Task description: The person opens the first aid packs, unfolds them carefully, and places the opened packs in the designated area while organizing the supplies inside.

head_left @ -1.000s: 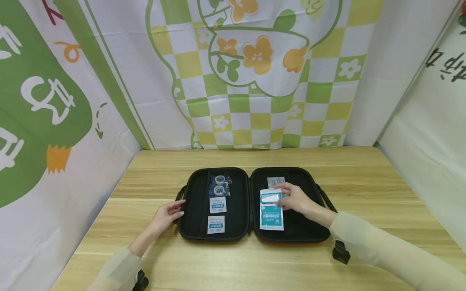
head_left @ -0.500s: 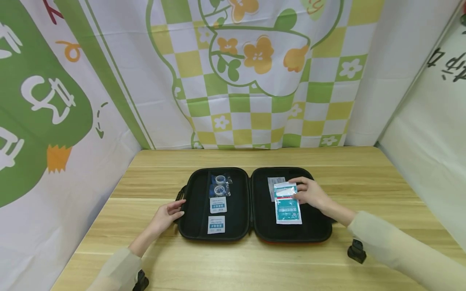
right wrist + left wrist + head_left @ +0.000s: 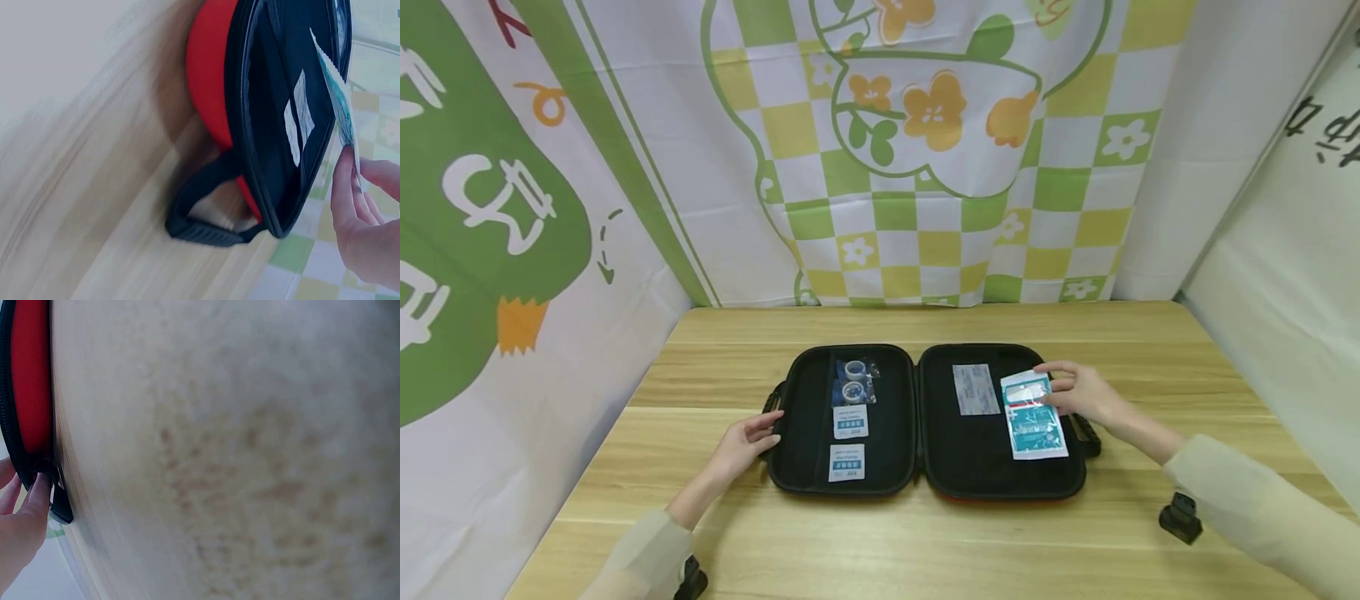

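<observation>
A zip case [image 3: 880,492], black inside and red outside, lies unfolded on the wooden table. My right hand [image 3: 1086,396] pinches the upper right edge of a teal-and-white packet [image 3: 1037,429], holding it over the right half. The right wrist view shows this packet [image 3: 337,94] tilted and raised above the lining, between thumb and fingers. A pale flat packet [image 3: 976,390] lies in that same half. At the case's left rim, beside the handle, my left hand [image 3: 741,450] holds the edge with its fingertips; in the left wrist view the fingers [image 3: 39,494] meet the rim.
In the left half are two rolls of tape [image 3: 853,392] in clear wrappers and two small white-and-blue alcohol pad packets [image 3: 850,422]. A black handle [image 3: 1086,435] sticks out on the right side. A patterned curtain [image 3: 895,233] hangs behind the table [image 3: 887,550].
My right hand has carried the teal-and-white packet rightward across the right half, uncovering the pale packet beneath. The left hand has stayed at the left rim.
</observation>
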